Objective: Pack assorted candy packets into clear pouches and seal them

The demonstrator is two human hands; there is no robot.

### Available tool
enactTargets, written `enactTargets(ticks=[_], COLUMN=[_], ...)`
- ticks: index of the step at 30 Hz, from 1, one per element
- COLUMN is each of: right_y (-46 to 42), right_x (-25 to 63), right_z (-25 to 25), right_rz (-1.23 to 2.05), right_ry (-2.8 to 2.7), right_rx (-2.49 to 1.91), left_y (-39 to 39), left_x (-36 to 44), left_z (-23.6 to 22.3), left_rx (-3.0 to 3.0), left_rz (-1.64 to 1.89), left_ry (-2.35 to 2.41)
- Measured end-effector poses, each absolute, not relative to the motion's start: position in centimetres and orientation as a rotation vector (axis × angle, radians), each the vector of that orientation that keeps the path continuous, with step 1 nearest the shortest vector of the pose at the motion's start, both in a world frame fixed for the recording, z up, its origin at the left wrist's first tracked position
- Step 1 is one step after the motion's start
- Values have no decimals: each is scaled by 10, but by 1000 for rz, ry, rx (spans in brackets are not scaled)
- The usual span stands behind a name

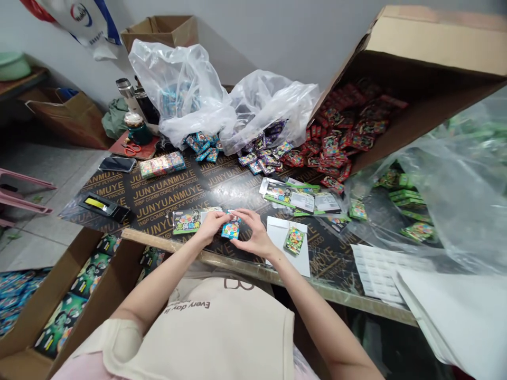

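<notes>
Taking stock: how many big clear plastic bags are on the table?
3: the left bag with blue packets, the middle bag with purple packets, the right bag with green packets. More may be hidden.

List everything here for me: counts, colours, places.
Small packet: one, blue, front centre
Blue packets: many, blue, back, lower left
Purple packets: many, purple, back centre
Red packets: many, red, back right
Green packets: many, green, right
Flat packs: several, green and black, table
Clear bags: several, colourless, back and right
Cartons: several, brown, around table
Papers: several, white, right
Phone: one, dark, left
Scissors: one, orange, back left
Flasks: two, silver and dark, back left
Table: one, black, centre
Left grip: one, bare, on small packet
Right grip: one, bare, on small packet
</notes>
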State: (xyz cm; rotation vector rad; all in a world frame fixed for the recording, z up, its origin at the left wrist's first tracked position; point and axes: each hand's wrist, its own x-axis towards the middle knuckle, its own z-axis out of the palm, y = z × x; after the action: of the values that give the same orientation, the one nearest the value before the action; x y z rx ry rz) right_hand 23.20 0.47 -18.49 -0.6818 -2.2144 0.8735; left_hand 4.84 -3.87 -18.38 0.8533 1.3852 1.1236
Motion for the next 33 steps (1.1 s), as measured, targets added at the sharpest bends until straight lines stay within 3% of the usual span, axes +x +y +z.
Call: enactTargets(ticks=[3,5,9,15,23,29,33], right_y=[11,17,23,19,20,16,21], right_x=[235,239,244,243,241,238,229], right_z=[-191,-197,-204,-205,-204,-205,-208], right_rz=[808,795,734,592,833,667,701], right_ry=[-2131,-2111,-2173,-2295,-2387,-2194,-2264], right_rx=[-789,-821,-844,-897,-691,-907,-825], left_y=[-40,-41,-43,-47,-46,-41,-36], left_x=[22,3,-13,1,5,9,10], left_z=[-188,-195,-206,-195,-192,-186,-191], left_rx=[1464,1851,2149,2261,2274,2171,2142], left_rz=[1010,748,290,391,480,565,577], left_ry=[1643,1775,1807,1740,1619,1688,1679])
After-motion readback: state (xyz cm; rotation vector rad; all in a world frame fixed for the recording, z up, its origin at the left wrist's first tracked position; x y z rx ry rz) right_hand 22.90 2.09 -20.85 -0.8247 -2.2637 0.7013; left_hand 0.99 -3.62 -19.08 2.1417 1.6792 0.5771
